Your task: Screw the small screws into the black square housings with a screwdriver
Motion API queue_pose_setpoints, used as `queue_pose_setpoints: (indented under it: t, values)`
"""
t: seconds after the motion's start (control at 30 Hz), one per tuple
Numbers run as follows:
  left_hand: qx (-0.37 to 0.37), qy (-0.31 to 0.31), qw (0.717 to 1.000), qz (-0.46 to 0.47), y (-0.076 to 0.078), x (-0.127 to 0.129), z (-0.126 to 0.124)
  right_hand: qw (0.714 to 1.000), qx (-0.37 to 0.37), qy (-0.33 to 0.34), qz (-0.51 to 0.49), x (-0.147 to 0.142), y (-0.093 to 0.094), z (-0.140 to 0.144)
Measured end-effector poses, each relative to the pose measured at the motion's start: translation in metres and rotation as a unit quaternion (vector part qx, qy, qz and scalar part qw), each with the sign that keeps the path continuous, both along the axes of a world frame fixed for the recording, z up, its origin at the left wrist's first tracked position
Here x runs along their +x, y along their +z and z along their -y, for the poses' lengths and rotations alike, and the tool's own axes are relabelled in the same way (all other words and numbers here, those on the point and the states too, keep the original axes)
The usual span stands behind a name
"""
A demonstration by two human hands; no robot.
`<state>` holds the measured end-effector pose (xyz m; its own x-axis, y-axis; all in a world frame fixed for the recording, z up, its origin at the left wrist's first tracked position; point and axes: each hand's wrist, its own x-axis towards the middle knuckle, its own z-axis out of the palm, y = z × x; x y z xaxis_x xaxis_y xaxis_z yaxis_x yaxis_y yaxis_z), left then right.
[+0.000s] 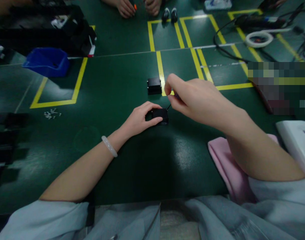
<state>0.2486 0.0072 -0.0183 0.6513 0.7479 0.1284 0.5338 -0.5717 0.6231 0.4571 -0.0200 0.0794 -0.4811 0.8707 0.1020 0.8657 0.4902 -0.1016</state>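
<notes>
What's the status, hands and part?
Left hand grips small black box part on green table. Right hand pinches thin tool at it. Second black box behind, apart.

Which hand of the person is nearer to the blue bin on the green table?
Left. The left hand holds a small black box mid-table, right of and nearer the camera than the blue bin. The right hand is farther right still.

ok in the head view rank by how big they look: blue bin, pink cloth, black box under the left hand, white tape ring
1. pink cloth, though nearest the camera
2. blue bin
3. white tape ring
4. black box, partly hidden by the left hand; close to the ring, so unsure
</notes>
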Motion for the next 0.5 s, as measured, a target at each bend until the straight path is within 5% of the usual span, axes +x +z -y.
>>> queue_pose_setpoints:
  t: [0.5]
  values:
    - [0.004, -0.002, 1.000, 0.002, -0.0004, -0.0004, 0.0000, 1.000, -0.013, 0.000, -0.013, 0.0005, 0.0003, 0.0002]
